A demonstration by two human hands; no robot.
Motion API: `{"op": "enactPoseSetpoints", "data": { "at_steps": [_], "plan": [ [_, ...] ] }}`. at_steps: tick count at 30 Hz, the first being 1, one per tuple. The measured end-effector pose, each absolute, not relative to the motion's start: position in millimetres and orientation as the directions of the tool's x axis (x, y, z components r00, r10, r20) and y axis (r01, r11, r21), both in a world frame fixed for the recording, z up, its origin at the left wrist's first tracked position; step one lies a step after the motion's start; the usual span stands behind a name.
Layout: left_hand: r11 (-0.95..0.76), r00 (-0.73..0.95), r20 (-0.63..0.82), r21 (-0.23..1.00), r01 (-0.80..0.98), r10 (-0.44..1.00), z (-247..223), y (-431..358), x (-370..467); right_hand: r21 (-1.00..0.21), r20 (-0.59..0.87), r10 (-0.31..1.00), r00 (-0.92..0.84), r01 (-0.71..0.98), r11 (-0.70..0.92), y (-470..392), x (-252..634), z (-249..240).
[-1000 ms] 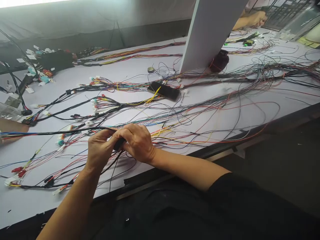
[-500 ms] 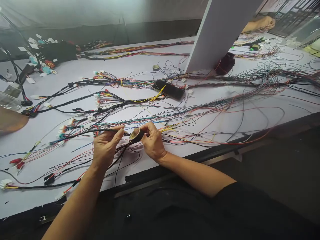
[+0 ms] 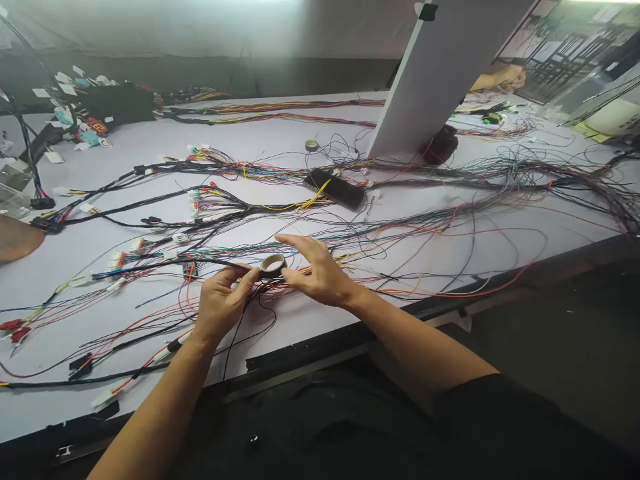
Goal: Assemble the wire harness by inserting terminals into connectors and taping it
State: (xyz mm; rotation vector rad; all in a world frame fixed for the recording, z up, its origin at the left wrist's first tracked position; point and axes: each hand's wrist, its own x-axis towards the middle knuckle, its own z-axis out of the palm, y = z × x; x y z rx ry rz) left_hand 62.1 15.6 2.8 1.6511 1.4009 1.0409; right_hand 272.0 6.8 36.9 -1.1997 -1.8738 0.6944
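Observation:
My left hand pinches a black-taped wire bundle between thumb and fingers, close to a roll of black tape. The roll sits at the bundle, its ring opening facing up toward me. Just right of it, my right hand has its thumb and fingers spread apart around the roll's right side, holding nothing. Whether the thumb tip brushes the roll I cannot tell. Loose dark wires hang below the roll. White and orange connectors end the bundle at the left.
Several wire harnesses run across the white table. A black phone lies among them, with another tape roll behind. A grey panel rises at the back; beyond it is another person's hand. The table's dark edge is near me.
My right hand has opened and come off the tape roll, shifting slightly right. The roll has tipped so its opening faces up more. My left hand has moved a little right, closer to it.

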Motion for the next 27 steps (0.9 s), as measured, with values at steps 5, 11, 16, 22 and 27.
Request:
{"op": "enactPoseSetpoints", "data": {
  "at_steps": [5,11,16,22,27],
  "plan": [
    [-0.212,0.144,0.166,0.883,0.419,0.976,5.6,14.9,61.7,-0.535,0.239,0.755,-0.61,0.566,0.627,25.7,256.3,44.6],
    [-0.259,0.156,0.212,0.866,0.427,0.965,6.6,12.6,63.8,-0.32,0.055,0.677,-0.734,0.629,0.709,39.9,255.9,52.0],
    [-0.22,0.135,0.18,0.884,0.413,0.974,3.1,9.5,66.5,-0.232,0.051,0.649,-0.759,0.623,0.747,44.9,257.0,49.8],
    [-0.27,0.152,0.225,0.849,0.455,0.962,-2.9,5.9,65.2,-0.237,0.016,0.681,-0.732,0.659,0.714,50.6,253.6,35.6],
    [-0.343,0.147,0.31,0.821,0.457,0.939,-2.3,6.6,62.7,-0.198,0.021,0.698,-0.715,0.682,0.704,52.9,246.7,32.4]
  ]
}}
